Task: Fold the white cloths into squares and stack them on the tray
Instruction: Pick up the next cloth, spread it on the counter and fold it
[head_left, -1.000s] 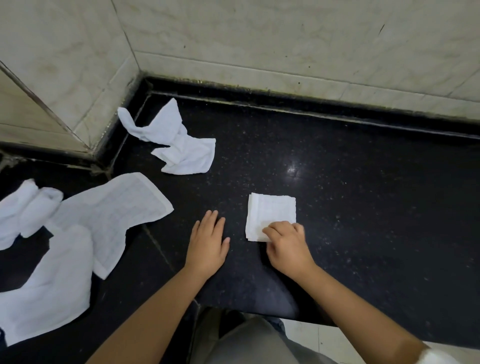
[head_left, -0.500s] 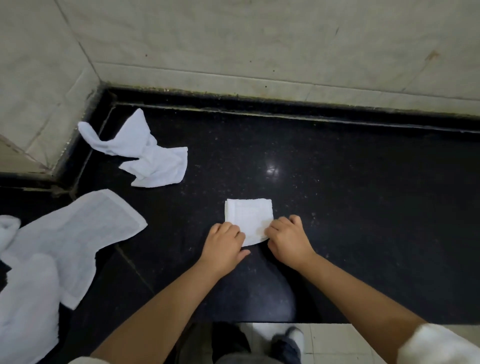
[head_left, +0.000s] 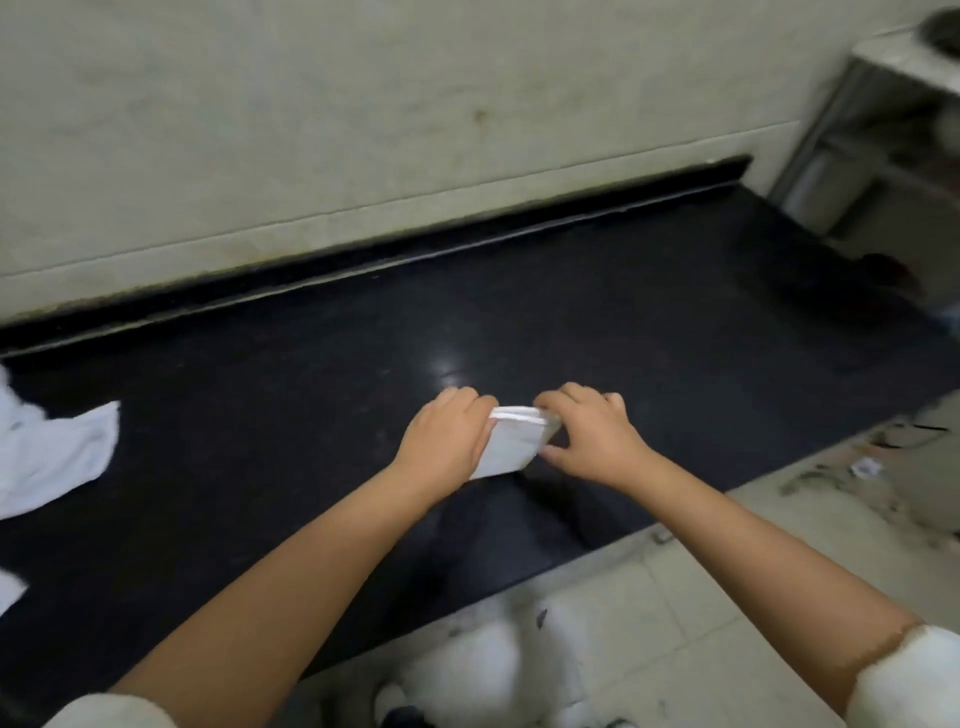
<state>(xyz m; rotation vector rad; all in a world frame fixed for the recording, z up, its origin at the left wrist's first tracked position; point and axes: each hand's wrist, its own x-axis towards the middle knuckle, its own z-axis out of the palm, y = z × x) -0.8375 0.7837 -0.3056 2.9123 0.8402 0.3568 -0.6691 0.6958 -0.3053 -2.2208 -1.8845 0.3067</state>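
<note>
Over the middle of the black surface (head_left: 270, 441), both hands hold one folded white cloth (head_left: 511, 441) between them, its layered edge turned upward. The left hand (head_left: 444, 439) curls its fingers round the cloth's left side; the right hand (head_left: 589, 439) pinches the right side, thumb below and fingers over the top. At the far left edge, well apart from the hands, a crumpled white cloth (head_left: 49, 460) lies loose on the surface, and a scrap of another (head_left: 10, 590) shows lower down. A pale wall (head_left: 363, 130) rises behind the surface, with a dark strip along its base. To the right stands a blurred metal rack (head_left: 878, 135). Below the surface edge is a stained tiled floor (head_left: 727, 571). Nothing lies between the hands and the rack end of the surface.
</note>
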